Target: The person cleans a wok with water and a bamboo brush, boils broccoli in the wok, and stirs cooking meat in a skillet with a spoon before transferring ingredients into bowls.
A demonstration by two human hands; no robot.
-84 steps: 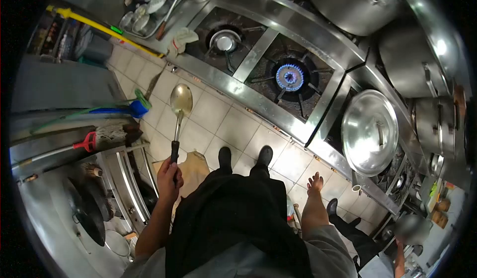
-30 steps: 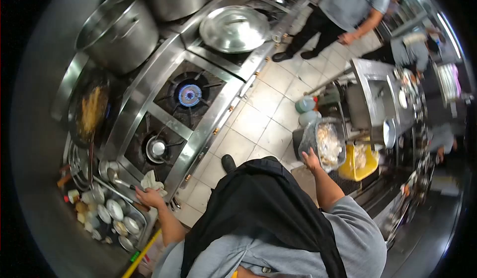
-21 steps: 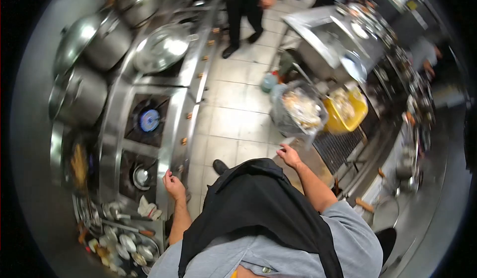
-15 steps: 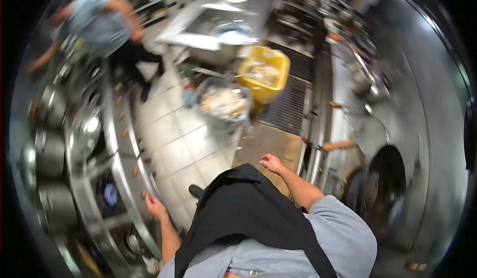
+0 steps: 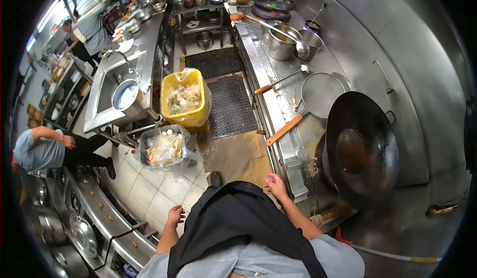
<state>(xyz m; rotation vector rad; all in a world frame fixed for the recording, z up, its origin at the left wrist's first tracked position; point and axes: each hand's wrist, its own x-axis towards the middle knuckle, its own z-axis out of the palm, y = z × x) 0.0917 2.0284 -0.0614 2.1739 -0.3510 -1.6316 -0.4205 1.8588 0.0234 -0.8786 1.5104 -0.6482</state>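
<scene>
Head view: bare right hand [image 5: 276, 186] at 5 o'clock, fingers half curled and loosely spread, near the long, smooth stainless-steel counter [image 5: 278, 110]; contact can't be told. Bare left hand [image 5: 176, 216] at 7 o'clock, fingers slack and spread, between the black cloth apron [image 5: 233, 211] and the grey steel gas range [image 5: 119, 231]. Counter, the right hand's nearest thing, runs from 5 to 1 o'clock; on it, a round mesh strainer with wooden handle [image 5: 320, 95] at 2–3, cylindrical steel pots [image 5: 282, 47] at 1. Deep, blackened, glossy round wok [image 5: 361, 151] tilted at 3–4, just beside the strainer. Flat brown cardboard [image 5: 233, 158] on floor near the right hand, black perforated rubber mat [image 5: 231, 104] toward 12. Square yellow plastic bin [image 5: 189, 122] at 10, clear-plastic-lined bin [image 5: 185, 141] at 9, both holding crumpled waste. Range at 8, shiny oval metal lid [image 5: 83, 235] on it. Grey-shirted co-worker [image 5: 47, 150] at 9.
</scene>
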